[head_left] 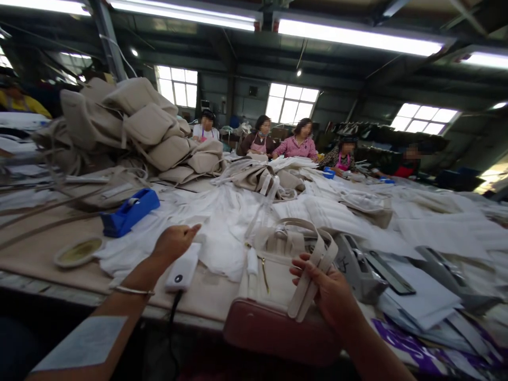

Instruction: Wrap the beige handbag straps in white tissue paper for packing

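My right hand (327,288) is closed around the pale flat strap (307,288) of a handbag. The cream handbag (254,283) with a dark reddish base leans at the table's front edge, its gold zip facing up and its handles looped above. My left hand (174,244) is curled with the thumb side toward a heap of white tissue-like sheets (226,227); whether it pinches anything is hidden. Just below and right of that hand lies a white device (183,270) with a black cable.
A blue tape dispenser (130,211) and a round shallow dish (78,251) sit at left. Behind them rises a pile of beige bags (138,119). Grey tape dispensers (359,267), a phone (391,272) and papers (428,304) lie at right. Several people work across the table.
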`<action>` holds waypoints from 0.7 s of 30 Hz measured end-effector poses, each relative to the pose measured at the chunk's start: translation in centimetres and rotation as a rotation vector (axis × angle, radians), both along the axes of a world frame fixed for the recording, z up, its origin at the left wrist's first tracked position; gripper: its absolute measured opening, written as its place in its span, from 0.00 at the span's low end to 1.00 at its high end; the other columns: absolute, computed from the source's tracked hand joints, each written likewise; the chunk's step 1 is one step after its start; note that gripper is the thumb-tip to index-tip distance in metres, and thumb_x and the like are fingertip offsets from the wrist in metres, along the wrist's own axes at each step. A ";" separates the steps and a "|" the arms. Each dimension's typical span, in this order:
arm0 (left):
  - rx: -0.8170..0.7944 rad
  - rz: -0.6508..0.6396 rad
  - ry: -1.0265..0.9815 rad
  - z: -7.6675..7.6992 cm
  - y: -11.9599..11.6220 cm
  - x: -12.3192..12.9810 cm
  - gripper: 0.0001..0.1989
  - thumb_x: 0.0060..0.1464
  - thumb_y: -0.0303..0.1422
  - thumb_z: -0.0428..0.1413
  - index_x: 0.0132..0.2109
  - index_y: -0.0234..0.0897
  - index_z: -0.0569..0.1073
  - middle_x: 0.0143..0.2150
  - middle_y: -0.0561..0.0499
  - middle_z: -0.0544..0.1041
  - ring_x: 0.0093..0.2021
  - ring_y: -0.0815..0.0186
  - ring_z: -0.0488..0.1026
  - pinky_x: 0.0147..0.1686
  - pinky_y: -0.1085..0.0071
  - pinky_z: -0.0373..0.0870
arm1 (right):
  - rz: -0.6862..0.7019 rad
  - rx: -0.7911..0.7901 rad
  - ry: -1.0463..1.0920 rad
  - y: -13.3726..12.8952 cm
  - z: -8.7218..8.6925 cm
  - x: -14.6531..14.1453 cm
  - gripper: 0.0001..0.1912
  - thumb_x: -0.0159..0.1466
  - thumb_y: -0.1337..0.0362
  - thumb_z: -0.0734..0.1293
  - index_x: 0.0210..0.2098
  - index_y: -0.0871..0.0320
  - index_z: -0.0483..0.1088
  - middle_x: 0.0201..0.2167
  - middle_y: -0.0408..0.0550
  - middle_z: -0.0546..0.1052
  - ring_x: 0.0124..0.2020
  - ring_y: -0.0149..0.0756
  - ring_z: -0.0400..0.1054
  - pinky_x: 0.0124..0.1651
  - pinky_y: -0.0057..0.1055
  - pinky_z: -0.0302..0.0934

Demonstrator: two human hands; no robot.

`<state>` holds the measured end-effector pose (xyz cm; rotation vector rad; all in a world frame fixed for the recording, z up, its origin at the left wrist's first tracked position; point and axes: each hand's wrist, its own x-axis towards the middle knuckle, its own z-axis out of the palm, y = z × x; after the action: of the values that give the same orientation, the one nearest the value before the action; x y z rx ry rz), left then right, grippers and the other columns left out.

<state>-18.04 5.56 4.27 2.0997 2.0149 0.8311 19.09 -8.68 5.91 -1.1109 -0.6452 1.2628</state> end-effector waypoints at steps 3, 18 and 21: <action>-0.116 -0.125 0.082 -1.5 0.8 4.8 0.22 0.52 0.53 0.53 0.26 0.39 0.75 0.27 0.48 0.77 0.31 0.61 0.72 0.30 0.70 0.59 | 0.000 -0.011 -0.002 -0.2 0.0 0.0 0.26 0.50 0.58 0.78 0.45 0.61 0.71 0.39 0.56 0.81 0.36 0.45 0.77 0.35 0.37 0.73; -0.431 0.022 0.102 -5.8 9.7 12.2 0.16 0.60 0.40 0.56 0.48 0.33 0.72 0.47 0.45 0.75 0.44 0.61 0.75 0.44 0.60 0.73 | 0.022 -0.009 0.032 -0.2 -1.0 0.0 0.26 0.53 0.57 0.77 0.46 0.62 0.70 0.38 0.55 0.81 0.36 0.43 0.76 0.35 0.36 0.72; -0.354 -0.016 0.106 -5.8 9.6 11.6 0.15 0.61 0.38 0.55 0.50 0.34 0.71 0.49 0.45 0.74 0.46 0.61 0.74 0.45 0.59 0.74 | 0.025 -0.022 0.042 0.0 -1.1 0.2 0.25 0.53 0.57 0.76 0.45 0.62 0.70 0.38 0.55 0.81 0.36 0.43 0.76 0.35 0.36 0.71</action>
<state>-6.41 15.16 -1.51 1.9887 2.0128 0.3335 19.29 -8.73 4.85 -1.0945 -0.6168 1.3133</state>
